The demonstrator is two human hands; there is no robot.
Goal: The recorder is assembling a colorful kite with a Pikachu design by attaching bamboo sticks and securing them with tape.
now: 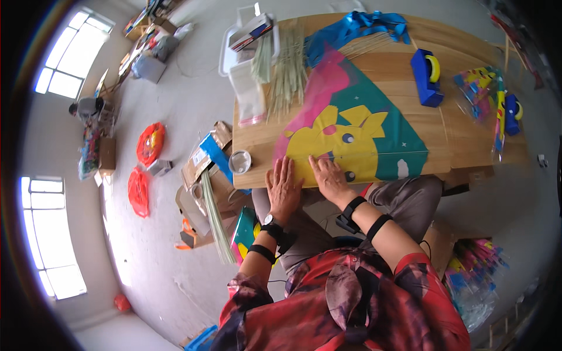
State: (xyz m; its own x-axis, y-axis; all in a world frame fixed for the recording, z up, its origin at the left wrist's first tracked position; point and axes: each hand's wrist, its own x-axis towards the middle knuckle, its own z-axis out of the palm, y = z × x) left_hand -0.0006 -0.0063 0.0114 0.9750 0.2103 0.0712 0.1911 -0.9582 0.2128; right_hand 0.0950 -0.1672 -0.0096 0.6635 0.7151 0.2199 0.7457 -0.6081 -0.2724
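A triangular kite sail [389, 130] in green, pink and yellow, printed with a cartoon animal, lies spread on the wooden table [456, 137] in front of me. My left hand [284, 190] rests on its near left border, fingers stretched out and pointing away from me. To the right, my right hand [331, 178] lies on the yellow part with its fingers extended. Neither hand shows anything in its grasp. A thin pale line crosses the sail to the right of my right hand; whether it is a rod or a seam I cannot tell.
Bundles of thin pale sticks [287, 70], blue ribbon [366, 24] and a white bin [227, 57] are at the far side. A blue tape dispenser [426, 79] and packaged kites [480, 88] stand right. A clear cup [240, 162] sits at the left corner; cardboard [202, 202] lies below.
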